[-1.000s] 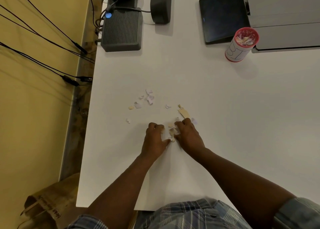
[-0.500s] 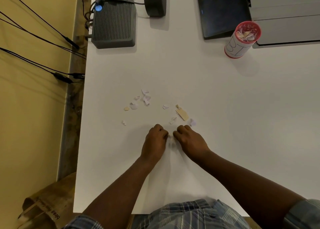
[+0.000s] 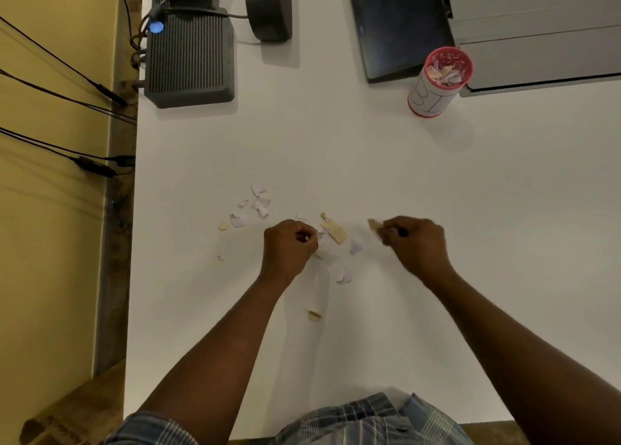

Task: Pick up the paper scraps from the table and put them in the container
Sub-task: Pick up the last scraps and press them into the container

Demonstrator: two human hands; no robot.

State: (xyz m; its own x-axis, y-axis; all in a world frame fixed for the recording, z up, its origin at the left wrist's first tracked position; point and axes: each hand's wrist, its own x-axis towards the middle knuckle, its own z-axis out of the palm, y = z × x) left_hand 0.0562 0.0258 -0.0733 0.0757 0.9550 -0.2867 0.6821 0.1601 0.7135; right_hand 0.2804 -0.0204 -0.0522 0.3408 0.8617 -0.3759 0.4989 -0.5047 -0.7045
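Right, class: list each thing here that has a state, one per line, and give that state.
Left hand: fisted, shut on white scraps.
Right hand: shut on a tan scrap.
Container: upright, open, holding scraps.
Loose scraps: scattered on the table.
Router: blue light on.
Tablet: screen dark.

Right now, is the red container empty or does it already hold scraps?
Not empty: paper scraps show inside the upright red container.

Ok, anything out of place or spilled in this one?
Only the paper scraps strewn loose over the table near both hands. The right hand pinches a tan scrap. The container stands upright, partly filled.
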